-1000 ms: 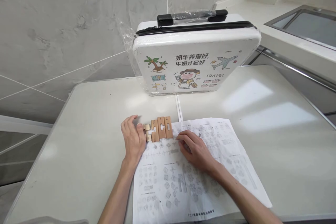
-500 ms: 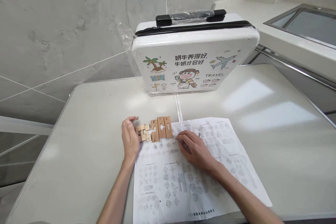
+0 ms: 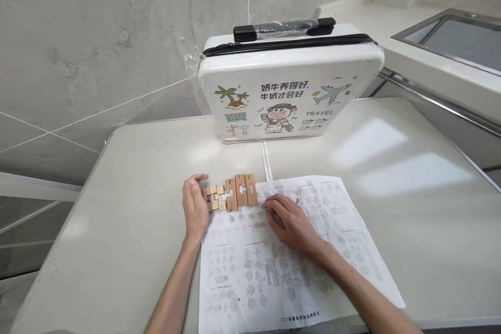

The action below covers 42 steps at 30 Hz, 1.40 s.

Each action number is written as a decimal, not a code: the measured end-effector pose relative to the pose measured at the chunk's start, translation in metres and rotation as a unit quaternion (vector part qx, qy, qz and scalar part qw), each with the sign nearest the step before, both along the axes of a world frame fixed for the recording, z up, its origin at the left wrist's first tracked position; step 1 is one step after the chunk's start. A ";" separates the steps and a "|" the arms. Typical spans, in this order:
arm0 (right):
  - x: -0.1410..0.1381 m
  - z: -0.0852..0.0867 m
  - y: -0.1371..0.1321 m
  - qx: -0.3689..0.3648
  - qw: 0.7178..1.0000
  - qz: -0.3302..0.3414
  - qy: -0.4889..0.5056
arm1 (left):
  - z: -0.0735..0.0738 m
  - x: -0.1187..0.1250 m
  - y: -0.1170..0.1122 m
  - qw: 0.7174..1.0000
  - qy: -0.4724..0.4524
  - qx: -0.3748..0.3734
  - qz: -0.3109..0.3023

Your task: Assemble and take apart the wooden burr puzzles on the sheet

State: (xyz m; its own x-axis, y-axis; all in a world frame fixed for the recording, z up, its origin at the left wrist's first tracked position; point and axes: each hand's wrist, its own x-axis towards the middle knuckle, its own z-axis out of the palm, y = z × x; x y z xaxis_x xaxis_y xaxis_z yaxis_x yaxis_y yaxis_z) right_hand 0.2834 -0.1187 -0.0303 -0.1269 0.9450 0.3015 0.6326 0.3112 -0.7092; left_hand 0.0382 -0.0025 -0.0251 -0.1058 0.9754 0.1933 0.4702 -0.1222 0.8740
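Several notched wooden puzzle pieces lie side by side in a row on the white table, at the top edge of a printed instruction sheet. My left hand stands on its edge at the row's left end, fingers curled against the leftmost pieces. My right hand rests flat on the sheet just right of the row, fingers spread and pointing left, holding nothing.
A white suitcase with cartoon travel prints, partly wrapped in plastic, stands at the table's back. A seam splits the tabletop. A steel sink sits in the counter at the upper right. A grey tiled wall is behind.
My left hand turned from lying over the left pieces onto its edge, which uncovers them. The right hand has stayed put.
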 end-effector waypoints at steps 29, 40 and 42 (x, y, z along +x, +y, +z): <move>0.000 0.002 0.001 -0.004 1.000 -0.007 0.013 | 0.004 0.000 -0.001 1.000 0.015 -0.011 -0.007; 0.001 0.001 0.002 -0.004 1.000 -0.006 0.016 | 0.016 -0.030 0.002 0.955 0.166 -0.026 -0.243; 0.000 0.001 0.002 -0.006 1.000 -0.006 0.015 | 0.017 -0.034 0.000 0.947 0.190 -0.024 -0.259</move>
